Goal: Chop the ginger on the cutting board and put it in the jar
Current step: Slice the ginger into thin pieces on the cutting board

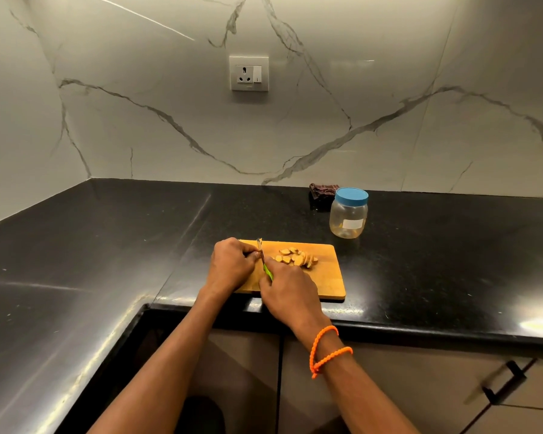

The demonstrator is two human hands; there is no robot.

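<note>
A: Head view, the only 1. Right hand (287, 285) curled round the green handle of a knife (261, 255); blade runs near-to-far, tip toward the far edge of the cutting board (333, 277).

B: Left hand (232, 264)?

A: Fingers curled at the blade's left side, fingertips just beside the steel. They seem to pinch something small against the board; what it is stays hidden under the knuckles. I judge it the last uncut stub of ginger, but cannot confirm.

B: Cut pieces?

A: Ginger slices (297, 257) heaped right of the blade, mid-board, touching each other. Heap's long axis runs left-right, across the blade line. Right hand is nearer to it.

B: Jar (348, 214)?

A: Clear, blue lid on, standing on the black counter (107, 245) beyond the board's far right corner, apart from it. Dark cloth (322, 192) behind it by the wall.

B: Stage?

A: Chopping, probably late on. Nothing is in the jar yet. The coming stroke depends on the blade falling just right of the left fingertips; the margin looks thin.
</note>
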